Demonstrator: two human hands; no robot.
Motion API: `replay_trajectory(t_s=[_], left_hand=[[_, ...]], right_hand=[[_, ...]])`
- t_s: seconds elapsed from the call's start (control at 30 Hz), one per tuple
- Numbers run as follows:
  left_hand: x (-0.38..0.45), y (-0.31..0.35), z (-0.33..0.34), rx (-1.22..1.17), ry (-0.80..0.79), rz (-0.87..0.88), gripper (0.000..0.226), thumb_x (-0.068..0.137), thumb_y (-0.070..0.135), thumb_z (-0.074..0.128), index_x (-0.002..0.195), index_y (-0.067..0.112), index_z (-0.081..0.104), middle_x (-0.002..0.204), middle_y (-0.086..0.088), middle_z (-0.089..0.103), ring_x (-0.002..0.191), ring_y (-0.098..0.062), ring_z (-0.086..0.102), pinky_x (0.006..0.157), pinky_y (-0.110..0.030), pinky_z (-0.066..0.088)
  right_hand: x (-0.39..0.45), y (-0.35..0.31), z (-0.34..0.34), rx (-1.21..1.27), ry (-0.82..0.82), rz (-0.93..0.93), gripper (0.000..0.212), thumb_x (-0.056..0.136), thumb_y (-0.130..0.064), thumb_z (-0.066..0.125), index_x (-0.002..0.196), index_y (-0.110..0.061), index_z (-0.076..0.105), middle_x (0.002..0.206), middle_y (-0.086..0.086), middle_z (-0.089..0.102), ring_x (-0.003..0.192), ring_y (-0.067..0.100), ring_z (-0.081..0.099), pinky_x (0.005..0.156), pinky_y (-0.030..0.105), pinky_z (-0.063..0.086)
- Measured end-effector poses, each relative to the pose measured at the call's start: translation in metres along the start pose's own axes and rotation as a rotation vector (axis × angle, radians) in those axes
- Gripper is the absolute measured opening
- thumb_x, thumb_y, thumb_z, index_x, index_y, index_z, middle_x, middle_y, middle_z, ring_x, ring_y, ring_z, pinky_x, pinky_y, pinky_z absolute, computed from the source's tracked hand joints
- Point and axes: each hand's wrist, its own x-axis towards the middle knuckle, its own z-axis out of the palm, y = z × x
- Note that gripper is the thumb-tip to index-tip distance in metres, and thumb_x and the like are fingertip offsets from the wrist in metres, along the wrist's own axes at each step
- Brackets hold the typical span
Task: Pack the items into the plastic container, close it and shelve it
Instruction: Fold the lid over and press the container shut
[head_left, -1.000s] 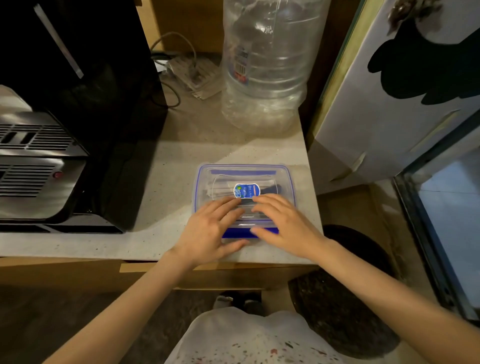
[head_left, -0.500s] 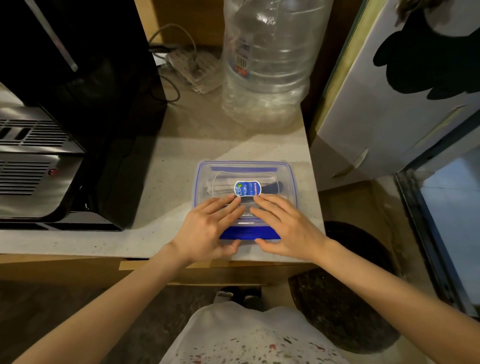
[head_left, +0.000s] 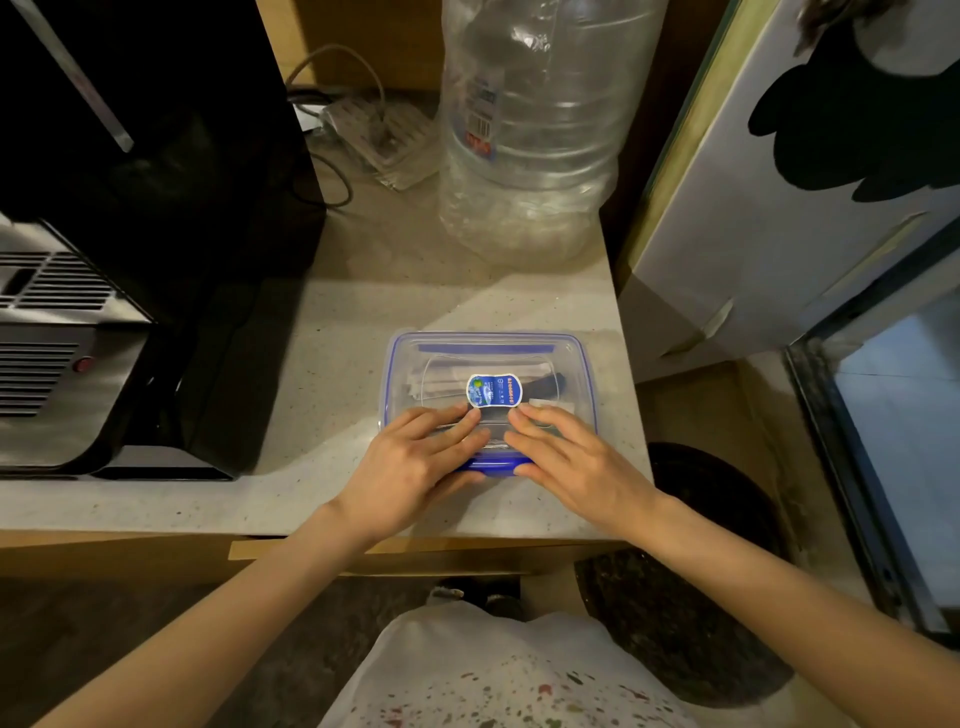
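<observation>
The plastic container (head_left: 488, 397) sits on the speckled countertop (head_left: 332, 353), near its front right corner, with the clear lid (head_left: 491, 364) already laid over it. All positions below are given relative to the container.

Hands: the left hand (head_left: 415, 462) lies flat on the near left part of the lid, fingers straight and pressing down, thumb against the near blue clip (head_left: 496, 462). The right hand (head_left: 566, 457) mirrors it on the near right part, fingers likewise extended, thumb at the same clip. Neither hand grasps anything; both press.

Contents: pale and dark items show through the lid beneath the blue label (head_left: 493, 389); they cannot be identified.

Judged step: seating the lid and fastening the near clip. The far blue clip (head_left: 485, 347) appears to lie flat, but whether it is latched cannot be told.

Risks noted:
- Pressure is applied only at the near side. If the far side is not locked, the lid may lift there and the seal will fail once the container is carried.
- The container stands close to the countertop's right and front edges. A forward push could slide it off.
- The large water bottle (head_left: 530, 130) stands behind the container; a careless lift toward the shelf could knock it.
- The black appliance (head_left: 130, 156) to the left restricts sideways clearance.
</observation>
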Motion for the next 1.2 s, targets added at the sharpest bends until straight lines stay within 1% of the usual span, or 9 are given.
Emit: replay_trajectory(t_s=[0.17,0.27,0.43,0.6,0.77,0.93,1.0,1.07,1.2], left_hand=[[0.006,-0.003,-0.008,-0.114,-0.047,-0.033,0.047,0.095,0.047,0.034,0.11,0.018,0.069,0.11,-0.002,0.073,0.105,-0.018,0.067,0.084,-0.028,0.054],[0.02,-0.011,-0.018,-0.275,-0.06,-0.111,0.042,0.092,0.045,0.043,0.101,0.015,0.072,0.095,-0.003,0.076,0.09,-0.016,0.07,0.077,-0.027,0.056],[0.061,-0.042,-0.025,-0.347,0.065,-0.437,0.032,0.081,0.033,0.059,0.1,0.01,0.071,0.08,-0.007,0.073,0.076,-0.025,0.065,0.072,-0.021,0.038],[0.087,-0.076,-0.012,-0.3,-0.085,-0.648,0.053,0.068,0.058,0.058,0.103,0.02,0.071,0.101,-0.007,0.066,0.103,-0.027,0.056,0.089,-0.037,0.043],[0.097,-0.082,-0.005,-0.475,-0.285,-0.676,0.056,0.074,0.053,0.069,0.115,0.015,0.065,0.119,-0.01,0.066,0.115,-0.023,0.056,0.097,-0.03,0.039],[0.1,-0.082,-0.007,-0.522,-0.4,-0.742,0.089,0.058,0.075,0.055,0.128,0.021,0.053,0.118,-0.012,0.068,0.112,-0.021,0.062,0.096,-0.031,0.045],[0.101,-0.085,-0.006,-0.516,-0.426,-0.756,0.099,0.047,0.082,0.045,0.125,0.021,0.056,0.116,-0.011,0.069,0.11,-0.022,0.062,0.095,-0.031,0.045],[0.101,-0.087,-0.004,-0.537,-0.436,-0.781,0.091,0.053,0.079,0.052,0.121,0.02,0.059,0.114,-0.011,0.069,0.108,-0.022,0.063,0.093,-0.03,0.045],[0.099,-0.087,-0.003,-0.621,-0.329,-0.789,0.073,0.065,0.057,0.073,0.122,0.013,0.059,0.112,-0.008,0.068,0.099,-0.017,0.063,0.091,-0.026,0.047]], right_hand=[[0.004,0.003,-0.003,0.262,0.02,0.115,0.041,0.099,-0.03,0.036,0.11,-0.005,0.066,0.114,0.011,0.069,0.117,0.016,0.051,0.096,0.033,0.049],[0.017,0.012,-0.005,0.485,0.037,0.245,0.032,0.092,-0.027,0.05,0.103,-0.003,0.068,0.101,0.011,0.071,0.105,0.013,0.053,0.091,0.028,0.047],[0.055,0.043,-0.007,0.501,0.012,0.402,0.021,0.085,-0.017,0.064,0.103,-0.006,0.067,0.102,0.01,0.066,0.104,0.016,0.054,0.09,0.028,0.045],[0.093,0.08,-0.007,0.49,-0.249,0.515,0.036,0.089,-0.026,0.06,0.122,-0.011,0.061,0.125,0.005,0.062,0.123,0.019,0.045,0.106,0.033,0.034],[0.102,0.1,0.002,0.607,-0.549,0.612,0.057,0.088,-0.047,0.053,0.136,-0.019,0.046,0.142,0.005,0.049,0.131,0.02,0.043,0.108,0.034,0.033],[0.103,0.107,0.009,0.619,-0.687,0.626,0.056,0.089,-0.052,0.047,0.134,-0.018,0.048,0.136,0.005,0.055,0.122,0.021,0.051,0.101,0.032,0.04],[0.104,0.108,0.01,0.628,-0.695,0.623,0.05,0.088,-0.054,0.047,0.123,-0.019,0.058,0.121,0.004,0.064,0.108,0.021,0.057,0.091,0.033,0.044],[0.103,0.108,0.011,0.66,-0.665,0.637,0.045,0.087,-0.053,0.05,0.113,-0.019,0.063,0.108,0.003,0.068,0.098,0.02,0.06,0.085,0.035,0.047],[0.098,0.103,0.01,0.743,-0.498,0.683,0.051,0.085,-0.046,0.058,0.127,-0.018,0.053,0.121,0.001,0.06,0.109,0.016,0.057,0.093,0.032,0.048]])
